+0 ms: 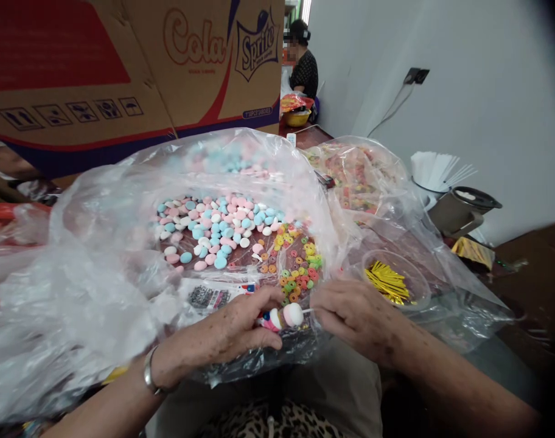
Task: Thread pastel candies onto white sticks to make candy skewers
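- Head view shows my left hand (234, 331) pinched shut on the candy skewer (282, 317), thumb on top and fingers curled under its left end.
- My right hand (350, 316) closes fingertips on the thin white stick poking out of the skewer's right end.
- That skewer sits just in front of the big open candy bag (122, 201), over my lap, below the coloured ring candies (296, 267).
- Its long axis runs nearly level, left to right, with the stick end pointing right toward the tub of gold twist ties (389, 283).
- To thread well, I judge I should keep the stick straight, grip the pieces lightly, and push along the axis without bending.
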The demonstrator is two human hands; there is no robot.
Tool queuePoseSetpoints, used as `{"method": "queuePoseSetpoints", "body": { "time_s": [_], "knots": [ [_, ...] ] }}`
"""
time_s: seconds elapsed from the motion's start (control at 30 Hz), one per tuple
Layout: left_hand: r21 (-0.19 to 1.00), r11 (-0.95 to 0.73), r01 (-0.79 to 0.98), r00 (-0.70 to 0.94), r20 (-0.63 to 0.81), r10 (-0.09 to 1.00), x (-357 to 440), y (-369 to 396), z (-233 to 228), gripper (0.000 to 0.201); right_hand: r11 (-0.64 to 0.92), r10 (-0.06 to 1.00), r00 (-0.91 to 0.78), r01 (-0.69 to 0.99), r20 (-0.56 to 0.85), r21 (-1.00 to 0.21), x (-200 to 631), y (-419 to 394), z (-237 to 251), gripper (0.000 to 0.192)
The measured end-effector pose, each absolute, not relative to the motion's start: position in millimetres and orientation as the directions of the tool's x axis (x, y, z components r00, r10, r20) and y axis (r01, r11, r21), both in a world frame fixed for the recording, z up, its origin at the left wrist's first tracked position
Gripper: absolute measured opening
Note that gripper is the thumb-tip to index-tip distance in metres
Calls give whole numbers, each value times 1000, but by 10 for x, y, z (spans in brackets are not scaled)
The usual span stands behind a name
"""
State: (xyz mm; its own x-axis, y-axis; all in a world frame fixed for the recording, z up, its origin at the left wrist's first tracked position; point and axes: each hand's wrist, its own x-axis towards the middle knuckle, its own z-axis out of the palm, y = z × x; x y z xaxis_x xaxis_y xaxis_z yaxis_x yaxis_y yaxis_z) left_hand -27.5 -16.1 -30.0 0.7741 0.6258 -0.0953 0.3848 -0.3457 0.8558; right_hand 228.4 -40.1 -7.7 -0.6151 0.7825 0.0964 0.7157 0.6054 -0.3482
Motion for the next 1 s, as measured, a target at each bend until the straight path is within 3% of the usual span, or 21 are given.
{"method": "queuePoseSetpoints", "body": {
  "time_s": [0.13, 0.3, 0.43, 0.63, 0.7, 0.8, 0.9, 1.0],
  "knots": [
    [787, -360, 501, 704, -129, 698, -301, -187, -249, 50, 445, 846, -531, 747, -41, -494, 2317, -365, -60, 27],
    [688, -335, 644, 634, -235, 737, -371, -147, -271, 37, 410, 830, -549, 719, -96, -562, 2329, -320, -59, 26],
    [758, -307, 575, 663, -212, 718, -440, -129, -346, 34, 411, 818, -568, 685, -89, -602, 2320, -296, -62, 26],
    [779, -383, 496, 702, -100, 705, -424, -167, -370, 16, 310, 801, -554, 710, -228, -632, 2270, -318, -13, 26],
    [780, -407, 476, 726, -86, 683, -402, -165, -389, 15, 390, 807, -571, 706, -150, -591, 2246, -337, -27, 27],
    [807, -378, 454, 731, -95, 675, -376, -137, -419, 21, 643, 757, -627, 661, 185, -388, 2231, -347, -90, 27],
    [895, -199, 399, 716, -168, 677, -362, -99, -390, 32, 791, 589, -668, 591, 456, -156, 2251, -323, -150, 26],
    [915, 52, 401, 695, -341, 633, -369, -79, -306, 43, 832, 479, -679, 553, 557, -42, 2284, -284, -173, 22]
  ]
}}
